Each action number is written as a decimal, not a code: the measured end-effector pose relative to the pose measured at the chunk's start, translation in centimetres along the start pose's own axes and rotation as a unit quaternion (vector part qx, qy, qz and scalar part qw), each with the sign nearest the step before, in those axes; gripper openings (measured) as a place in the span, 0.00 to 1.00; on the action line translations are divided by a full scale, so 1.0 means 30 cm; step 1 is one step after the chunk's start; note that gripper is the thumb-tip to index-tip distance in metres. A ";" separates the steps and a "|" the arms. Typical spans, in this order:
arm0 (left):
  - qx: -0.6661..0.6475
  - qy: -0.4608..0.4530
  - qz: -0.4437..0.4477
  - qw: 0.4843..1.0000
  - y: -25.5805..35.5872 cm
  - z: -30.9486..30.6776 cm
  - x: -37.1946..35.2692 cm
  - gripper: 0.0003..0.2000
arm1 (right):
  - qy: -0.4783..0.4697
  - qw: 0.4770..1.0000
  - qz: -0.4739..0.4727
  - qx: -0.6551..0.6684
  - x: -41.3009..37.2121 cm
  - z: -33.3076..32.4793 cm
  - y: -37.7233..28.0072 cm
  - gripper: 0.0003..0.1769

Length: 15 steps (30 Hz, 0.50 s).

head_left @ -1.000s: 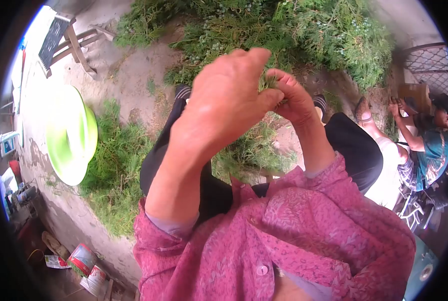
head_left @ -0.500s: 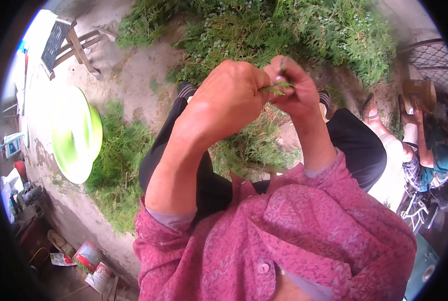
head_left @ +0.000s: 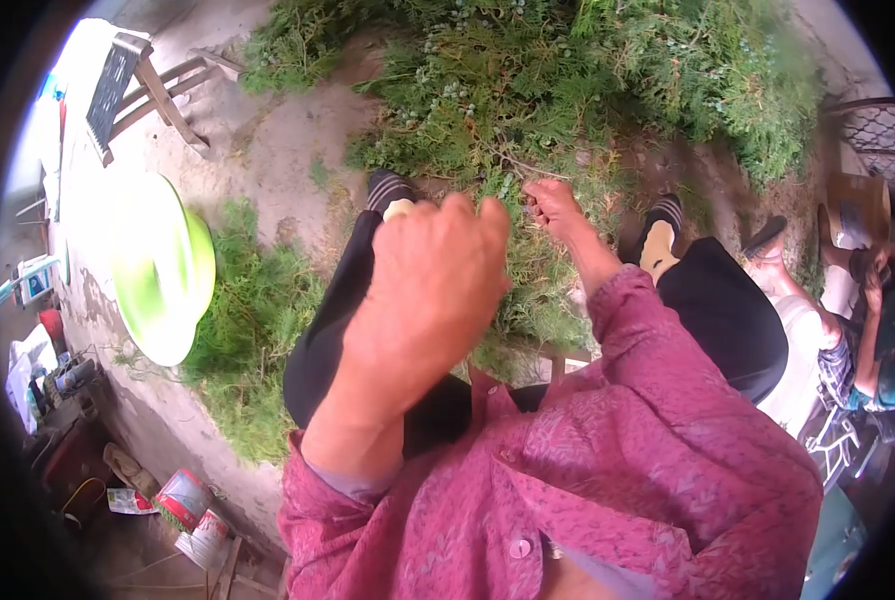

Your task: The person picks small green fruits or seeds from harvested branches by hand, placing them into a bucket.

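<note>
My left hand (head_left: 432,275) is raised close to the camera, its back toward me and the fingers curled in. Whatever lies inside that fist is hidden. Farther out, at the near edge of a heap of green conifer branches (head_left: 527,110), my right hand (head_left: 555,207) has thumb and fingers closed on a thin twig (head_left: 527,168). Loose sprigs (head_left: 537,300) cover the ground between my feet, below both hands.
A lime-green basin (head_left: 197,265) stands at the left beside a pile of cut greenery (head_left: 252,300). Behind it is a wooden stool (head_left: 147,95). At the right another person (head_left: 867,330) sits near a cardboard box (head_left: 857,210). Tins (head_left: 182,498) stand at lower left.
My hands were together over a green sprig; now they are apart. The right has reached forward and down to the branches, while the left has drawn back toward me.
</note>
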<state>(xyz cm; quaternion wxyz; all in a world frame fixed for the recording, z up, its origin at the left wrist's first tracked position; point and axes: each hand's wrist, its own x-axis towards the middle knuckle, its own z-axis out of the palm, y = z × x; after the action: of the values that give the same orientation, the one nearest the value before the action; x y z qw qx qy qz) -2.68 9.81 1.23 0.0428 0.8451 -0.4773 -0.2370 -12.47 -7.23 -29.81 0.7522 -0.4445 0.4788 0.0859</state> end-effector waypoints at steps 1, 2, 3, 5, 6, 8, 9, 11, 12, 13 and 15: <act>-0.008 -0.019 0.008 1.000 0.003 -0.008 0.002 0.19 | -0.002 1.000 0.002 0.002 0.045 0.014 0.024 0.06; -0.007 -0.022 0.007 1.000 0.003 -0.009 0.005 0.19 | 0.043 0.998 0.008 -0.037 0.093 0.027 0.046 0.09; 0.001 -0.015 0.007 1.000 0.000 -0.006 0.008 0.19 | 0.088 0.993 0.014 -0.076 0.128 0.046 0.051 0.12; 0.011 -0.013 -0.003 1.000 0.001 -0.004 0.018 0.21 | 0.144 0.958 -0.026 -0.248 0.204 0.077 0.049 0.14; 0.012 -0.018 -0.006 1.000 0.000 0.001 0.024 0.21 | 0.194 0.887 -0.069 -0.413 0.228 0.098 0.058 0.17; 0.023 -0.024 0.010 0.999 -0.004 0.008 0.030 0.22 | 0.191 0.891 -0.019 -0.412 0.194 0.146 0.002 0.22; 0.034 -0.028 0.008 0.999 -0.004 0.013 0.034 0.23 | 0.200 0.875 0.022 -0.441 0.205 0.156 -0.007 0.22; 0.043 -0.035 0.009 0.998 -0.004 0.014 0.038 0.23 | 0.203 0.859 0.072 -0.464 0.224 0.159 -0.006 0.25; 0.049 -0.038 0.012 0.998 -0.001 0.013 0.037 0.23 | 0.203 0.860 0.071 -0.463 0.244 0.147 0.017 0.25; 0.050 -0.039 0.011 0.998 0.001 0.012 0.038 0.23 | 0.198 0.852 0.057 -0.481 0.264 0.134 0.043 0.24; 0.046 -0.030 0.013 0.998 0.006 0.009 0.034 0.22 | 0.197 0.843 0.041 -0.499 0.276 0.100 0.058 0.22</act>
<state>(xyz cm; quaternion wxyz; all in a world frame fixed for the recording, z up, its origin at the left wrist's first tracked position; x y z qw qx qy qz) -2.49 8.91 0.67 -0.0073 0.8323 -0.4998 -0.2398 -7.14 -6.40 -36.97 0.3141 -0.7475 0.5270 0.2546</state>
